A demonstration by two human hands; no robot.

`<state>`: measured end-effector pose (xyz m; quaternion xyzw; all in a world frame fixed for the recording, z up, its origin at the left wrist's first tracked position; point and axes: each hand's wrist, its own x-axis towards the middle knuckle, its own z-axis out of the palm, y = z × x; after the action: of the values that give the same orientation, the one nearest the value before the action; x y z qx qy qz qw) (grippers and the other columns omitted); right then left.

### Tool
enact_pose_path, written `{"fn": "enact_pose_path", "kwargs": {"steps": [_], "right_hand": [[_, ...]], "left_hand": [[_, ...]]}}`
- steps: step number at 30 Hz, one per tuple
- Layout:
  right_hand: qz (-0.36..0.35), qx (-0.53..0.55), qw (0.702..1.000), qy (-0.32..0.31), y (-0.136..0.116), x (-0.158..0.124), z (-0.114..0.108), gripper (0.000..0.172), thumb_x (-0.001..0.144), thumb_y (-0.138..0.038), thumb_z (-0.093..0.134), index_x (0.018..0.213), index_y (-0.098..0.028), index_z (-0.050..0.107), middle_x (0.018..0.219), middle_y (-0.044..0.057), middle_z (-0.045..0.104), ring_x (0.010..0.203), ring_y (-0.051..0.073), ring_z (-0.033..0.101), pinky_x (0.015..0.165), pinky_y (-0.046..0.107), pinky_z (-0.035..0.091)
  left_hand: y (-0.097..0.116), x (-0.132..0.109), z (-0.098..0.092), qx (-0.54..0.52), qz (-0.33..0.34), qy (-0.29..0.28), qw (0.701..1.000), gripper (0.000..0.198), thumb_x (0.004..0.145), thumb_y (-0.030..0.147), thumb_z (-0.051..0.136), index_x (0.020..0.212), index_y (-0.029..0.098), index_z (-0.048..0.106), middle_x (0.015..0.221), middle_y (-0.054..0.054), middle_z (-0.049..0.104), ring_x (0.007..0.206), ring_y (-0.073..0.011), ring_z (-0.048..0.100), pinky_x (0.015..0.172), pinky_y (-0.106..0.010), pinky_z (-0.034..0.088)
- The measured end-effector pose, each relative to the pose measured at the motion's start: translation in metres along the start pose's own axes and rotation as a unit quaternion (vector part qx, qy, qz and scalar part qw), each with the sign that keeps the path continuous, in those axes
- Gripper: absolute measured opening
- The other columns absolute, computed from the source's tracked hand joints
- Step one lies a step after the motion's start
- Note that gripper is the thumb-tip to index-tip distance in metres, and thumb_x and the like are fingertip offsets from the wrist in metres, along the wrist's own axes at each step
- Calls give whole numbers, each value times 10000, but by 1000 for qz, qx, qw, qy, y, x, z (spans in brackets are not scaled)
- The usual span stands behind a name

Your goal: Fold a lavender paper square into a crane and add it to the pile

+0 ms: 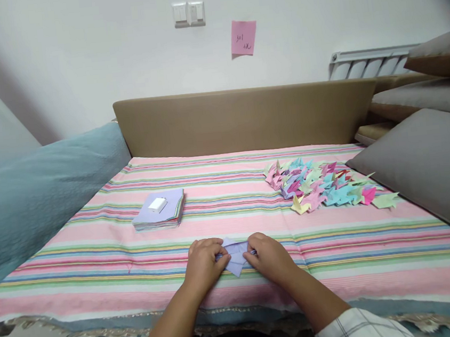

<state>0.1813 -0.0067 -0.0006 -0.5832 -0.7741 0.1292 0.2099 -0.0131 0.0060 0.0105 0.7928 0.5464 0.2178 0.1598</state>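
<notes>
A partly folded sheet of lavender origami paper (236, 258) lies low over the striped cloth, between my two hands. On its left side, my left hand (204, 259) pinches the edge between thumb and fingers. My right hand (268, 254) grips the opposite edge in the same way. One pointed corner of the paper sticks out toward me, and folded layers show across its middle. The fingers hide both side edges.
A stack of square coloured paper (168, 209) with a small white box (157, 205) on top sits at left. Many folded paper cranes (311, 186) are heaped at right. Grey cushions (421, 164) border the right, a blue-covered armrest (50, 192) the left, a brown backrest (244, 121) the rear.
</notes>
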Motion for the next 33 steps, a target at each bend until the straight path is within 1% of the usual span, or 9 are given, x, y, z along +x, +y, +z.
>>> {"fn": "enact_pose_path", "kwargs": {"steps": [3, 6, 9, 12, 15, 20, 26, 30, 33], "right_hand": [[0, -19, 1000, -4, -3, -1, -2, 71, 799, -218, 571, 739, -180, 564, 804, 21, 572, 762, 150, 509, 661, 244, 316], [2, -31, 999, -9, -4, 0, -3, 80, 806, -228, 565, 743, -180, 570, 803, 23, 579, 756, 150, 512, 645, 246, 304], [3, -41, 999, -11, -4, 0, -3, 79, 809, -238, 564, 755, -181, 574, 806, 23, 584, 750, 150, 513, 627, 248, 291], [3, -47, 999, -11, -4, 1, -3, 77, 811, -237, 560, 758, -182, 575, 808, 23, 585, 748, 147, 511, 622, 245, 282], [3, -49, 999, -12, -4, 1, -3, 82, 810, -232, 557, 749, -181, 573, 804, 21, 583, 744, 143, 509, 622, 243, 280], [6, -48, 999, -10, -5, 0, -3, 81, 808, -231, 560, 747, -179, 571, 802, 18, 582, 748, 143, 510, 620, 243, 278], [8, -40, 999, -13, -5, -1, -3, 86, 812, -242, 564, 753, -180, 573, 810, 17, 584, 756, 142, 515, 623, 239, 286], [0, -24, 1000, -9, -3, -1, -3, 98, 825, -242, 547, 752, -181, 571, 816, 16, 579, 765, 140, 520, 640, 235, 307], [-8, -4, 1000, 1, -2, -1, -2, 114, 831, -242, 532, 739, -183, 560, 814, 14, 573, 768, 138, 523, 651, 232, 322]], "left_hand": [[0, -1, -2, 6, -3, 5, 1000, 44, 708, 241, 657, 668, 230, 642, 921, -2, 695, 973, -213, 577, 876, -354, 348], [1, -2, -3, 14, -9, 12, 1000, 112, 693, 222, 663, 645, 207, 563, 818, 10, 676, 857, -193, 578, 796, -316, 357], [-1, -2, -3, 12, -21, 11, 1000, 155, 693, 210, 657, 638, 202, 513, 757, 23, 648, 771, -174, 549, 732, -287, 348], [-3, -1, -4, 3, -38, 7, 999, 148, 698, 186, 641, 659, 205, 500, 732, 30, 631, 748, -167, 527, 699, -271, 335], [-4, -1, -5, 0, -47, 5, 999, 129, 698, 154, 620, 677, 208, 504, 724, 31, 621, 757, -170, 518, 693, -265, 327], [-2, -1, -6, 30, -36, 1, 999, 118, 682, 118, 585, 691, 211, 515, 692, 23, 586, 743, -179, 509, 694, -271, 323], [-6, -2, -9, -2, -37, -14, 999, 204, 645, 48, 528, 758, 217, 509, 710, 28, 574, 735, -164, 515, 681, -254, 335], [-11, -4, -14, 20, -45, -4, 999, 165, 637, 105, 572, 752, 213, 526, 715, 24, 573, 742, -172, 512, 668, -259, 339], [-13, -5, -16, 43, -34, -1, 998, 72, 645, 148, 600, 684, 205, 578, 739, 4, 597, 770, -183, 525, 720, -285, 353]]}}
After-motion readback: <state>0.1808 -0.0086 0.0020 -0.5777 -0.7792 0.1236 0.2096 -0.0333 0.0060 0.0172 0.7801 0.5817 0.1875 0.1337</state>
